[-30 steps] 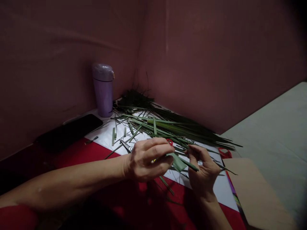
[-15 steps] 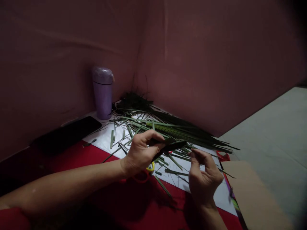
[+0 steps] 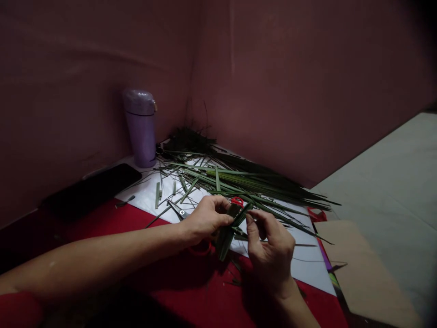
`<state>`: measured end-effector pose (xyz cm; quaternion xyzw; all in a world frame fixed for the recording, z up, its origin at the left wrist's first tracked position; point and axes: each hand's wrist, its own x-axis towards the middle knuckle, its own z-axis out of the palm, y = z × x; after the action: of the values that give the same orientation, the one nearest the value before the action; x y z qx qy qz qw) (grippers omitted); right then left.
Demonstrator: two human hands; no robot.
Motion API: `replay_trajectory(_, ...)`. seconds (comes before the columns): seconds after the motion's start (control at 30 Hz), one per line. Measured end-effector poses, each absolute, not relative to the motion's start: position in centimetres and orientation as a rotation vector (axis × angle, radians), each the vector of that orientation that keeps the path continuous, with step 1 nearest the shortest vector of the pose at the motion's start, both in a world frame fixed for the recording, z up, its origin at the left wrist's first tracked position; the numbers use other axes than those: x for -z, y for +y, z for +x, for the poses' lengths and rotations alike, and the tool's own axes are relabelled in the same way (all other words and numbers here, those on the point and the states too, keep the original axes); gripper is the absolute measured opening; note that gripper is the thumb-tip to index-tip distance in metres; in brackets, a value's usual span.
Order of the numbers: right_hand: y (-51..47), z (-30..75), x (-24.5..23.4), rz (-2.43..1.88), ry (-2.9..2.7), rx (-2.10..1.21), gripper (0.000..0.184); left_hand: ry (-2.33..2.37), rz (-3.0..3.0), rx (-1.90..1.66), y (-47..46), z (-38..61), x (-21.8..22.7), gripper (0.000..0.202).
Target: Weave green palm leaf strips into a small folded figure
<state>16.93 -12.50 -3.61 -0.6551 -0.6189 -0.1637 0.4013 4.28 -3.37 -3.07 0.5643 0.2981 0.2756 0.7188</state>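
In the middle of the head view, my left hand (image 3: 208, 218) pinches a folded bundle of dark green leaf strips (image 3: 226, 239). The bundle tilts, its lower end hanging toward the red cloth. My right hand (image 3: 271, 243) is closed at the bundle's right side, thumb and forefinger together on a thin leaf strip (image 3: 248, 216). Scissors (image 3: 181, 212) lie behind and under my left hand; their blades and part of a red handle show. Beyond my hands lies a pile of long green leaves (image 3: 246, 177), with cut bits around it on white paper (image 3: 316, 273).
A purple tumbler (image 3: 141, 136) stands by the pink wall, near a dark phone-like slab (image 3: 99, 187). Red cloth (image 3: 191, 291) covers the near surface. To the right are a tan board (image 3: 368, 273) and a red-handled object (image 3: 317, 214).
My right hand has moved left and now meets the leaf bundle. The bundle has turned from nearly level to steeply tilted in my left hand. The view has shifted slightly.
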Motion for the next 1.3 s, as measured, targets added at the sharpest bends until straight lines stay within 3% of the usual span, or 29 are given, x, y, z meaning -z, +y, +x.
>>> replay_trajectory(0.37,-12.4,16.8,4.1,-1.707,-1.576,0.356,0.023,0.549,1.278,-0.676,-3.5,4.5,2.7,0.014)
replay_trajectory(0.67,-12.0,17.8,3.1,-1.579,-1.361,-0.495,0.016,0.523,1.364,-0.541,-2.7,4.3,3.1,0.009)
replay_trajectory(0.87,-11.7,19.1,3.1,-1.593,-1.307,-0.678,0.020,0.526,1.336,-0.353,-2.1,3.9,3.7,0.017)
replay_trajectory(1.0,-11.8,18.8,3.0,-1.631,-1.374,-0.597,0.021,0.544,1.289,-0.359,-2.0,4.1,3.9,0.016)
replay_trajectory(1.3,-12.4,17.2,3.0,-1.758,-1.722,0.162,0.013,0.675,1.216,-0.472,-1.5,4.4,3.7,0.016)
